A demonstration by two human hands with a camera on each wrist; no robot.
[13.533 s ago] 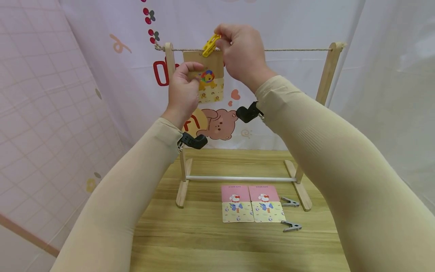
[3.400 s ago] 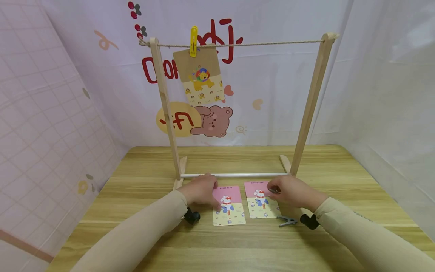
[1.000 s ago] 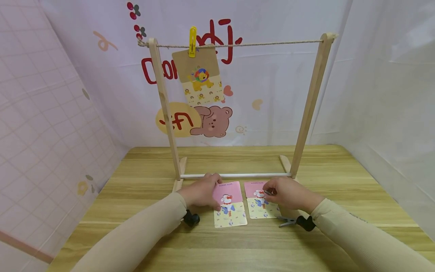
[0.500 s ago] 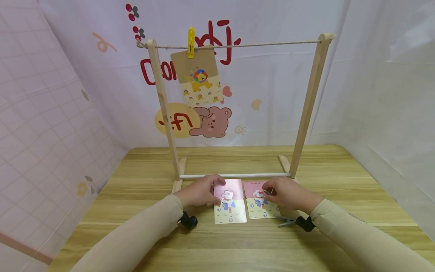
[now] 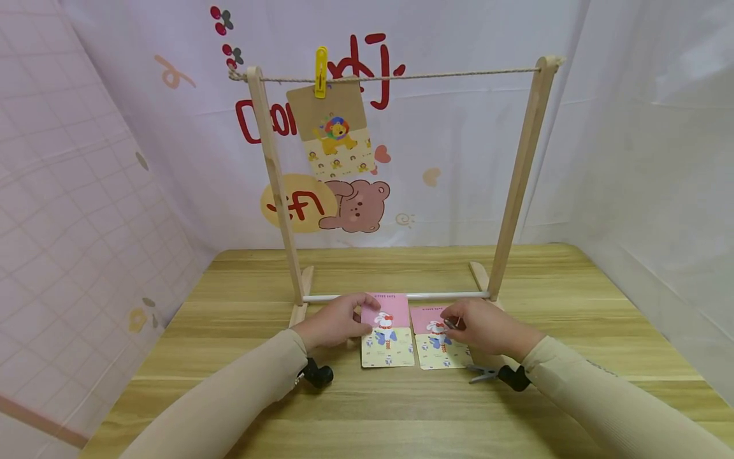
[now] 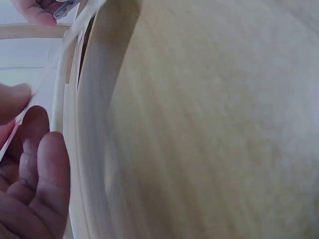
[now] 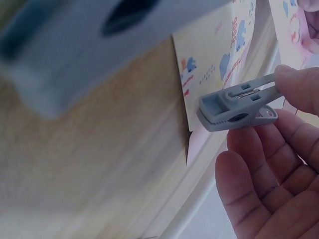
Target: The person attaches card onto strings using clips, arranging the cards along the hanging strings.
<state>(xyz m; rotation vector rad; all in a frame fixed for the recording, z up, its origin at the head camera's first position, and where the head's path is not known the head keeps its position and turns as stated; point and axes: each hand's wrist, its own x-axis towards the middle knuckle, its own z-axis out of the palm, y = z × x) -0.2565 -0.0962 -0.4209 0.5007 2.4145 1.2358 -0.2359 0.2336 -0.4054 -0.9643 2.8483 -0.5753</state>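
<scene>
My left hand (image 5: 338, 320) pinches the left edge of a pink-and-yellow rabbit card (image 5: 387, 349) between thumb and fingers; the card is raised towards the stand's white bar. In the left wrist view the card appears edge-on at the fingers. My right hand (image 5: 486, 326) holds a small grey clothespin (image 7: 239, 102) by its handles, the clip's mouth pressed closed. Beneath that hand lies a second, matching card (image 5: 444, 357), partly covered by the fingers. Another grey clothespin (image 5: 483, 374) rests on the table at that card's lower right corner.
A wooden stand (image 5: 524, 166) carries a rope (image 5: 459, 74) between two posts, with a white bar (image 5: 459, 295) low across. On the rope's left part a yellow clothespin (image 5: 321, 73) holds a tilted lion card (image 5: 335, 146). A printed cloth (image 5: 459, 204) hangs behind the table (image 5: 367, 414).
Earlier my right hand was at the yellow clothespin on the rope; both hands then came down and the right took a grey clothespin. Lately the left card has tilted up and shifted towards the bar.
</scene>
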